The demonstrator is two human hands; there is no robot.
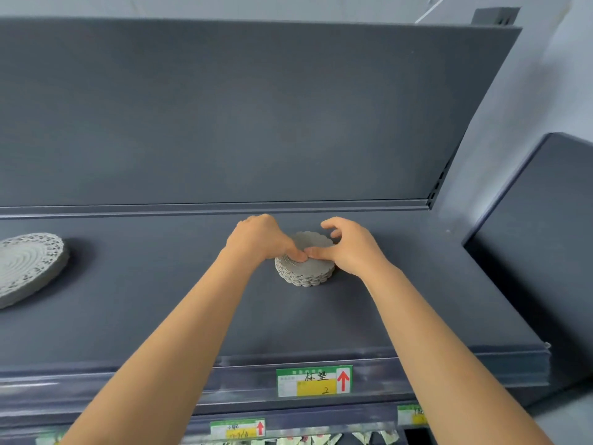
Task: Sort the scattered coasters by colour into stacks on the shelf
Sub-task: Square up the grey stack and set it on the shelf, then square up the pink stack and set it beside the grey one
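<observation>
**Clerk:** Item 1, location?

**Checker:** Small coaster stack (305, 274), grey, scalloped edge, several layers. It stands mid-shelf (417, 300), nearer the back panel (256, 107) than the front lip, above the price label (314, 380) with the red arrow.

**Clerk:** Item 2?

**Checker:** Large coaster stack (29, 264), pale grey, lace-cut border, at the far left of the same shelf and partly cut off by the frame. It is well apart from item 1. Nothing touches it.

**Clerk:** Hands?

**Checker:** 2, both on item 1. The left hand (260, 239) curls over the stack's left side with its thumb pressed on top. The right hand (349, 248) lays its thumb on top, tip to tip with the left thumb, and arches its fingers round the far right rim. Those fingertips appear to sit at the rim, but I cannot tell whether they touch it.

**Clerk:** Handling notes?

**Checker:** My judgement only. The stack looks light. The discs look thin and flexible, probably woven or paper, with open edges that could snag or bend. Loose layers will likely slide sideways if pushed from 1 side.

**Clerk:** Recommended hold?

**Checker:** For the whole stack, clamp opposite sides of the rim and keep a thumb on top to hold the layers square. A single coaster can be pinched at its edge and lifted flat. Avoid squeezing the lace border on item 2.
</observation>
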